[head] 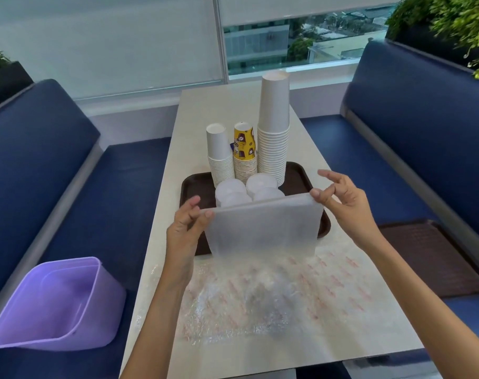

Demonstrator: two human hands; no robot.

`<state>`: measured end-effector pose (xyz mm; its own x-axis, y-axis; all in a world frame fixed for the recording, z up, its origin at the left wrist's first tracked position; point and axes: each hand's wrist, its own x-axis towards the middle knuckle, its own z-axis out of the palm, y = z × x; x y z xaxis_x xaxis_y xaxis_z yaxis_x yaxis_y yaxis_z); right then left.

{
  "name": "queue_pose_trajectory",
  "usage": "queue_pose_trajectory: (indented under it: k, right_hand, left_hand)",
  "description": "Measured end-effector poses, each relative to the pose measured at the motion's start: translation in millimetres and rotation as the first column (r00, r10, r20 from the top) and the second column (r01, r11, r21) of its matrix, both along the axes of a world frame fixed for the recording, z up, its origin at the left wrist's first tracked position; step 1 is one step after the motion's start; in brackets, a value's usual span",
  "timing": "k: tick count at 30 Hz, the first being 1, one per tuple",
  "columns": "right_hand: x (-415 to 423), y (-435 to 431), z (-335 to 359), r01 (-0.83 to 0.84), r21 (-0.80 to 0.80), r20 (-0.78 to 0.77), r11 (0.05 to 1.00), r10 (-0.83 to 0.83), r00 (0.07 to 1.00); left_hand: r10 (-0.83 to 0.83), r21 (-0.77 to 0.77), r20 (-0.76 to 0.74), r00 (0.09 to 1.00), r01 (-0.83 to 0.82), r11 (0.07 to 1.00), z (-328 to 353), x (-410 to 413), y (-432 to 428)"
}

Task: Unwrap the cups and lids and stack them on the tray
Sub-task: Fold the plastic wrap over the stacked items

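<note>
Plastic wrapping, milky and thin, hangs stretched over the near edge of the tray, and the risk lies there. A careless sweep toward the tray's far side could, I judge, brush the lid stacks just behind it or knock the cup stacks at the tray's back, the tallest looking easiest to topple. Slack film could also slip from a light pinch and drape over the tray. The left grip pinches the wrapping's upper left corner. The right grip pinches its upper right corner between thumb and forefinger, other fingers spread. The wrapping spans between them, its lower edge dropping toward the surface on the tray's near side.
</note>
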<state>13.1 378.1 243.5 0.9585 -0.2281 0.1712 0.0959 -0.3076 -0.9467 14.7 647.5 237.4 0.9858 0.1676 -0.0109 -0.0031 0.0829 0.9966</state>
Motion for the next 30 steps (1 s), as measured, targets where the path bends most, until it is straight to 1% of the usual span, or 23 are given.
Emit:
queue_pose_trajectory:
  k: [2, 3, 5, 7, 9, 13, 15, 17, 19, 20, 22, 23, 25, 27, 28, 29, 30]
  right_hand:
    - [-1.1, 1.7, 6.2, -0.068, 0.123, 0.048, 0.99, 0.063, 0.997]
    - [-0.7, 2.8, 8.6, -0.078, 0.178, 0.069, 0.981, 0.067, 0.995]
    - [1.8, 5.6, 11.4, -0.034, 0.237, 0.086, 0.971, 0.013, 0.996]
    - [3.7, 8.5, 16.2, 0.0, 0.289, 0.07, 0.957, -0.021, 0.997]
    - [6.4, 10.7, 20.5, 0.001, 0.35, 0.051, 0.937, -0.02, 0.999]
    - [8.7, 11.5, 22.1, -0.008, 0.401, -0.031, 0.916, 0.022, 0.999]
    - [6.7, 11.5, 21.8, 0.004, 0.452, -0.103, 0.892, 0.047, 0.994]
    - [2.5, 10.7, 17.8, 0.027, 0.581, -0.197, 0.813, 0.109, 0.974]
    - [-4.2, 11.8, 9.9, 0.016, 0.723, -0.27, 0.691, 0.26, 0.927]
    - [-8.9, 14.1, 5.1, 0.017, 0.763, -0.3, 0.646, 0.331, 0.895]
    - [-15.4, 18.3, -7.0, -0.009, 0.774, -0.337, 0.633, 0.425, 0.84]
    - [-16.8, 19.7, -12.8, -0.025, 0.758, -0.354, 0.651, 0.443, 0.824]
    - [-17.2, 21.9, -20.7, -0.034, 0.719, -0.384, 0.694, 0.438, 0.813]
    - [-14.2, 22.2, -25.2, -0.051, 0.662, -0.409, 0.748, 0.417, 0.811]
    - [-12.6, 21.4, -26.8, -0.058, 0.646, -0.412, 0.761, 0.411, 0.813]
    - [-11.0, 20.4, -28.3, -0.06, 0.641, -0.411, 0.766, 0.407, 0.816]
    - [-10.0, 20.1, -28.8, -0.06, 0.64, -0.41, 0.766, 0.407, 0.816]
  left_hand:
    - [-0.013, -0.001, 0.044, 0.999, 0.013, 1.0, 8.2, 2.6, -0.3]
    - [-0.015, -0.01, 0.058, 0.998, 0.016, 1.0, 11.9, 3.2, -0.5]
    - [0.005, -0.027, 0.084, 0.996, -0.002, 1.0, 19.0, 5.3, -2.2]
    - [0.045, 0.002, 0.116, 0.992, -0.046, 0.999, 25.7, 8.8, -5.4]
    - [0.072, 0.009, 0.136, 0.988, -0.074, 0.997, 30.5, 12.8, -9.7]
    - [0.134, 0.026, 0.151, 0.979, -0.14, 0.99, 32.7, 20.0, -17.6]
    - [0.147, 0.051, 0.159, 0.976, -0.157, 0.986, 30.6, 23.3, -20.4]
    - [0.155, 0.086, 0.162, 0.975, -0.17, 0.982, 26.5, 25.5, -22.6]
    - [0.162, 0.104, 0.154, 0.975, -0.179, 0.978, 19.2, 27.7, -22.5]
    - [0.165, 0.118, 0.144, 0.976, -0.183, 0.976, 14.3, 28.8, -22.0]
    - [0.169, 0.154, 0.113, 0.979, -0.185, 0.971, 3.7, 29.7, -20.4]
    - [0.169, 0.165, 0.094, 0.981, -0.183, 0.969, -1.0, 29.8, -19.7]
    - [0.169, 0.163, 0.06, 0.984, -0.177, 0.971, -5.4, 28.6, -18.2]
    - [0.164, 0.113, -0.004, 0.986, -0.163, 0.98, -5.7, 26.5, -15.1]
    - [0.144, 0.073, -0.076, 0.987, -0.138, 0.988, -7.0, 25.3, -12.2]
    - [0.088, 0.007, -0.179, 0.98, -0.088, 0.996, -9.1, 24.7, -8.3]
    - [-0.006, -0.08, -0.283, 0.959, -0.017, 0.997, -12.1, 23.2, -4.8]
